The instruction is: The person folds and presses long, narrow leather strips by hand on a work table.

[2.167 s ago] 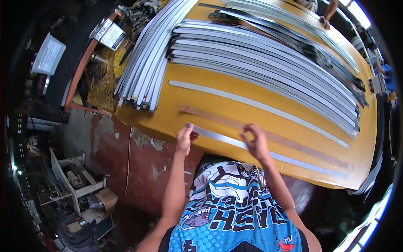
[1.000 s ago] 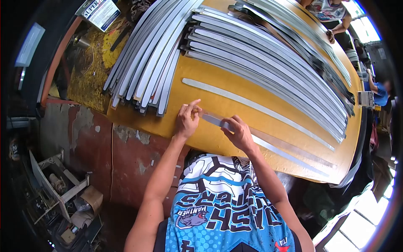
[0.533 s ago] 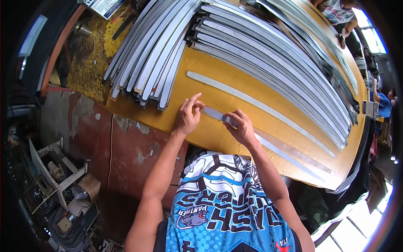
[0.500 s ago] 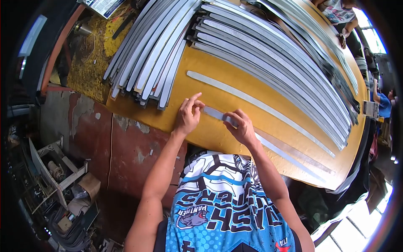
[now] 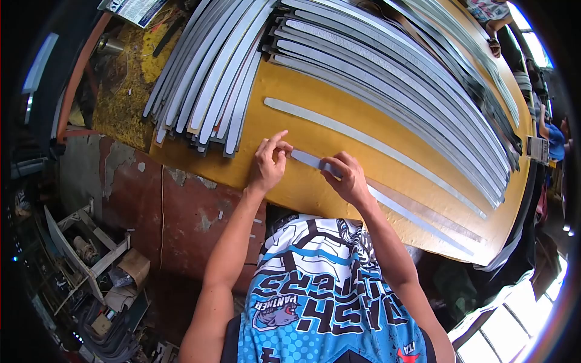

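A long pale strip (image 5: pixel 306 159) with a narrow end stretches across the table's near side. The fingertips of my left hand (image 5: pixel 269 164) close on that end, with the index finger raised. My right hand (image 5: pixel 347 176) is wrapped round the strip a short way along. A small greyish patch shows under its fingers, too covered to tell apart from the strip. Past my right wrist the strip runs on toward the lower right, beside a brownish translucent strip (image 5: pixel 426 212). Farther back lies a separate whitish strip (image 5: pixel 369 142), touched by neither hand.
On the yellow-topped table (image 5: pixel 242 175), a fanned stack of strips (image 5: pixel 209 78) lies left and a wider stack (image 5: pixel 387 85) lies behind. A metal cup (image 5: pixel 111 45) stands far left. Another person's hand (image 5: pixel 495 47) is at the far right. A wooden frame (image 5: pixel 91 248) stands below left.
The view has shifted slightly. My right hand keeps its grip on the strip at nearly the same place, and the greyish patch beneath its fingers shows less. My left hand stays at the strip's end.
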Demonstrator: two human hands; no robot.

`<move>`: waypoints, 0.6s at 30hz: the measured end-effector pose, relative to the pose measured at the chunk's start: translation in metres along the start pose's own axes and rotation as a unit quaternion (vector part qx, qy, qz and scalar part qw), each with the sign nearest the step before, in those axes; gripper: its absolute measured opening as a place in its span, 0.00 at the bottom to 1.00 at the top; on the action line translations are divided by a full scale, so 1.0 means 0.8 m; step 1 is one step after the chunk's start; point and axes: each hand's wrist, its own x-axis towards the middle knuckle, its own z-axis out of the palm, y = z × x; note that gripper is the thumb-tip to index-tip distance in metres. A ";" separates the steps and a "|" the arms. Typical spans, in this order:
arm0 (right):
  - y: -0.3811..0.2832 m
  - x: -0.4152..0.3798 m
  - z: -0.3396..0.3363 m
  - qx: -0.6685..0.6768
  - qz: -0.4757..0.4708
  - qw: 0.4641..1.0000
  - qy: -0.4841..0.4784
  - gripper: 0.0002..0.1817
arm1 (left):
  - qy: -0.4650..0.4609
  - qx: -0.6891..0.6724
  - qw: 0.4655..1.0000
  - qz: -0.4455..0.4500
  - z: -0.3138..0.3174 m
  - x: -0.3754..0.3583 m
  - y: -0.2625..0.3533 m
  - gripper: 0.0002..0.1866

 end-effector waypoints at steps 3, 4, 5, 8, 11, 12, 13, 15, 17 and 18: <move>0.000 0.000 0.000 -0.003 0.004 1.000 -0.002 0.16 | -0.001 -0.018 1.000 -0.014 0.001 0.000 0.002 0.26; 0.000 0.000 0.000 -0.003 0.005 1.000 -0.002 0.16 | -0.002 -0.018 1.000 -0.014 0.000 0.001 0.002 0.26; 0.000 0.000 0.000 -0.005 0.002 1.000 -0.003 0.15 | -0.003 -0.018 1.000 -0.015 0.000 0.001 0.002 0.26; 0.000 0.001 0.000 -0.006 -0.001 1.000 -0.001 0.15 | -0.001 -0.022 1.000 -0.022 0.000 0.001 0.003 0.26; 0.000 0.001 0.000 -0.008 -0.003 1.000 0.004 0.15 | -0.001 0.003 1.000 0.001 -0.001 0.002 0.004 0.24; -0.001 0.002 0.000 -0.009 -0.004 1.000 0.007 0.15 | -0.003 0.002 1.000 0.001 -0.001 0.002 0.004 0.24; -0.001 0.001 0.000 -0.009 -0.001 1.000 0.008 0.15 | -0.006 0.020 1.000 0.013 -0.002 0.003 0.004 0.24; -0.001 0.001 0.001 -0.008 -0.002 1.000 0.009 0.15 | -0.011 0.038 0.999 0.024 -0.002 0.003 0.004 0.23; -0.001 0.002 0.002 -0.010 0.001 1.000 0.010 0.15 | -0.013 0.053 0.998 0.034 -0.003 0.003 0.004 0.24; -0.001 0.001 0.002 -0.011 0.002 1.000 0.010 0.15 | -0.016 0.052 0.998 0.034 -0.003 0.003 0.004 0.24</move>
